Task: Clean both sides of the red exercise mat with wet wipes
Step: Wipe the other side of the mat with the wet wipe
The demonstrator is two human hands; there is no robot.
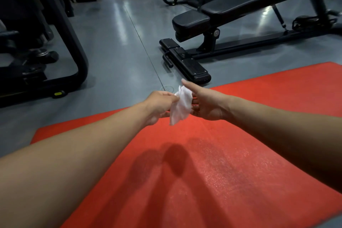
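The red exercise mat (240,135) lies flat on the grey gym floor and fills the lower half of the view. Above its far edge both my arms reach forward. My left hand (159,105) pinches a crumpled white wet wipe (180,106) at its upper left. My right hand (205,102) is beside the wipe with thumb raised and fingers spread behind the wipe, touching it. The wipe hangs in the air between the two hands, above the mat. Part of the mat surface near the middle looks damp and speckled.
A black adjustable weight bench (240,2) stands beyond the mat at the right, its base foot (187,61) close to the mat's far edge. A black machine frame (70,46) stands at the left. Grey floor (118,42) runs between them.
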